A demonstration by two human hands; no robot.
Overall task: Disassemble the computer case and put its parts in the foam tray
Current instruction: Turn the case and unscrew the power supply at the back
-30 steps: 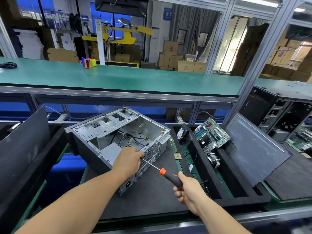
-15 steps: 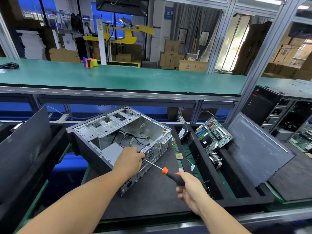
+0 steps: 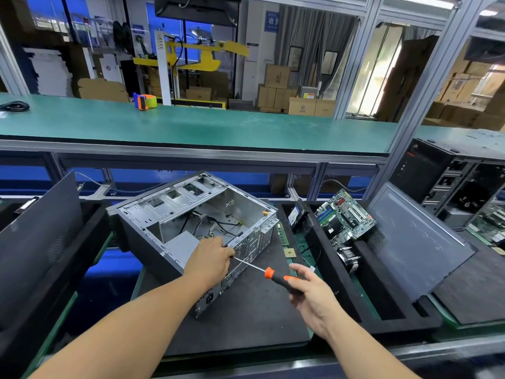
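Steadying the open grey steel computer case (image 3: 191,225) with my left hand (image 3: 211,258), I keep that grip curled over the top edge of its rear panel, so the box will not slide on the black foam mat (image 3: 246,318) while I work the tool. The case lies on its side with the open face up, which lets me see the loose black cables and the grey power supply still inside.

My right hand (image 3: 311,296) has its grip closed lightly around the orange-and-black-handled screwdriver (image 3: 273,276), index finger lifted off the handle. The thin steel shaft runs up and left to the rear panel just beside my left fingers; the tip is hidden behind that hand, so I cannot tell whether it sits in a screw. I judge I am at a rear-panel screw, likely one holding the power supply.

To the right stands the black foam tray (image 3: 382,305), with the green motherboard (image 3: 345,216) propped in it and a finned heatsink (image 3: 348,258) below that. A dark grey side panel (image 3: 418,239) leans at the tray's far side, out of my way. A small gold-edged processor chip (image 3: 290,253) rests on the mat near the case.
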